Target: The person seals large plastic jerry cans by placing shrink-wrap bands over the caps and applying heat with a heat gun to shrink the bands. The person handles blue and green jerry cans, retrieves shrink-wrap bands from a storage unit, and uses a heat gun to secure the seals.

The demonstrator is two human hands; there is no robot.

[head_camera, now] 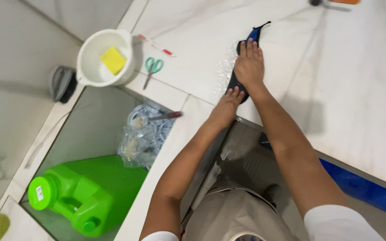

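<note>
You pressed your right hand (249, 64) flat, grip open, on a black-and-blue cloth (246, 53) lying on the wet white tabletop (358, 89); your left hand (226, 107), fingers loose, steadied its near end. Wiping looked partly done.

A big bright green plastic jug (90, 194) lies on its side at lower left, below the white surface (362, 89). Its round green cap (42, 193) carries a small white rectangular label (39, 193). Just beyond it sits crumpled clear plastic packaging (141, 136).
</note>
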